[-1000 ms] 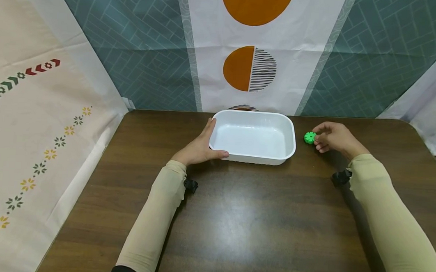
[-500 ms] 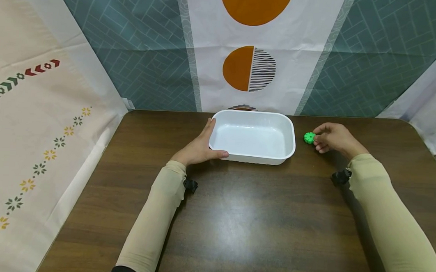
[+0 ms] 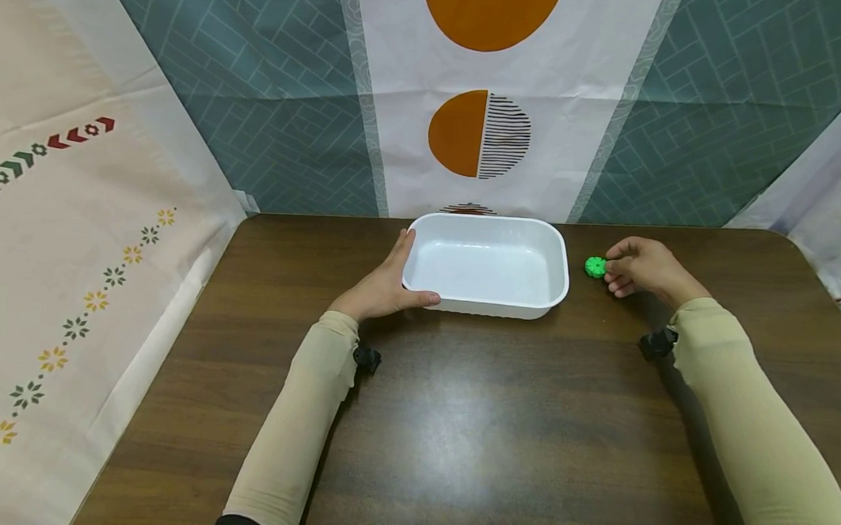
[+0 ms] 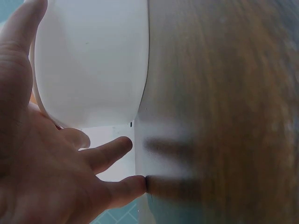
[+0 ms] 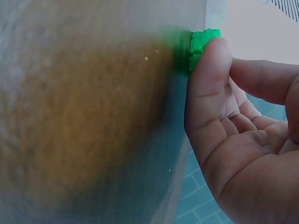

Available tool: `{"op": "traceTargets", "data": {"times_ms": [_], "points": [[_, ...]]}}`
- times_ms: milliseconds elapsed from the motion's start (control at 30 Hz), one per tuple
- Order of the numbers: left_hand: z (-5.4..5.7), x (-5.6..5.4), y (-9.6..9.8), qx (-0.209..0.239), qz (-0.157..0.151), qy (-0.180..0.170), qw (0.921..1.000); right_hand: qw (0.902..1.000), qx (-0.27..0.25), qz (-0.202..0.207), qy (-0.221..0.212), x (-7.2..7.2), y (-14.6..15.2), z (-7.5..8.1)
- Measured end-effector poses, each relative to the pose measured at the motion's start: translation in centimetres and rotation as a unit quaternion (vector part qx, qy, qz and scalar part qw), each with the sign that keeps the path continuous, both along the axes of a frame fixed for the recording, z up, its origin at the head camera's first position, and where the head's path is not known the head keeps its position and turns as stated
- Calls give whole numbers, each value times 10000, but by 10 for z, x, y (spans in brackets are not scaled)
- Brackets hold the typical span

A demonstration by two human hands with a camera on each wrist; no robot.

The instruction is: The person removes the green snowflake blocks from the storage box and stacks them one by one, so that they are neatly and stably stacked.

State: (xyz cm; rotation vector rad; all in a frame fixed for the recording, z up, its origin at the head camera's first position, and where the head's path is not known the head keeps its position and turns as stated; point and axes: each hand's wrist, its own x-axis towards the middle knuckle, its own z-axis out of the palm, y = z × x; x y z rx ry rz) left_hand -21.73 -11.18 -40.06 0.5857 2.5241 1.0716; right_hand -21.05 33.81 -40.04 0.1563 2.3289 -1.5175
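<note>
A white rectangular tray (image 3: pixel 488 266) with rounded corners sits at the far edge of the table, nothing inside it. My left hand (image 3: pixel 384 284) holds its near left corner, thumb along the front wall and index finger up at the left rim. In the left wrist view, two other fingers spread out past the tray's end, down by the tabletop. To the right of the tray, my right hand (image 3: pixel 645 266) pinches a small bright green disc (image 3: pixel 595 267) with a notched edge. The right wrist view shows the green disc (image 5: pixel 198 44) close over the tabletop, partly hidden by the thumb.
The brown wooden table (image 3: pixel 469 424) ends just behind the tray, against a teal and white patterned cloth (image 3: pixel 294 89). A cream printed cloth (image 3: pixel 92 261) hangs along the left side. Pale fabric (image 3: pixel 834 197) hangs on the right.
</note>
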Motion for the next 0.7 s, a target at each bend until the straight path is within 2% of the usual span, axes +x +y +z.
{"op": "traceTargets", "data": {"times_ms": [300, 500, 700], "points": [[1, 0, 4, 7, -20, -53, 10000, 9999, 90, -32, 33, 8, 2, 5], [0, 0, 4, 0, -18, -18, 10000, 9978, 570, 73, 342, 20, 2, 10], [-4, 0, -5, 66, 75, -35, 9999, 9886, 1244, 268, 811, 37, -2, 10]]}}
